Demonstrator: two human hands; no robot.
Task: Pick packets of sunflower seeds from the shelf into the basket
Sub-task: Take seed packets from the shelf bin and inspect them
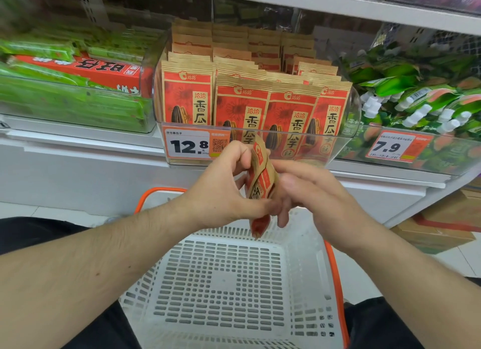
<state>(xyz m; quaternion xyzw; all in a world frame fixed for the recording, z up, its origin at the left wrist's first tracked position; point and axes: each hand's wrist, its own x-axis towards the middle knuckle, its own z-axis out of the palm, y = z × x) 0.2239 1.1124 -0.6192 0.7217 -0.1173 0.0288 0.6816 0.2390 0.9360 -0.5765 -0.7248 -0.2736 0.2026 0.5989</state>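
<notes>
A red and tan packet of sunflower seeds (261,178) hangs edge-on above the white basket (226,278), which has an orange rim and nothing inside. My left hand (221,192) pinches the packet from the left with fingers and thumb. On the packet's right side, my right hand (309,195) touches it with loosely bent fingers. Several more of the same packets (242,106) stand in rows in a clear shelf bin (346,143) just behind my hands.
A 12.8 price tag (190,143) hangs on the bin front. Green packs and a red box (86,70) fill the left bin. Green spouted pouches (416,101) fill the right bin, tagged 7.9. Cardboard boxes (447,218) sit on the floor at right.
</notes>
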